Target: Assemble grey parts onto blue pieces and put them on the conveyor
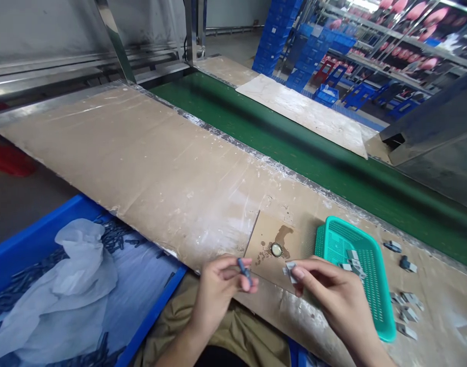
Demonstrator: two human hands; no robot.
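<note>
Between the fingertips of my left hand (222, 288) is a small dark blue-grey plastic part (244, 271), held at a tilt. My right hand (329, 285) pinches a small light grey block-like part (291, 272); the fingers partly cover it. The two parts are apart from each other. Just beyond the hands, a bottle-cap-like round dish (277, 249) sits on a piece of cardboard (264, 229) with wet stains. To the right of it, a green plastic basket (374, 244) holds several grey parts (354, 262).
Several loose grey parts (408, 312) and dark pieces (392, 246) lie right of the basket. A blue bin (157, 300) at left holds many dark parts and a whitish cloth (84, 275). A green conveyor belt (256, 120) runs behind the table (141, 148). Blue crates (275, 35) stand farther back.
</note>
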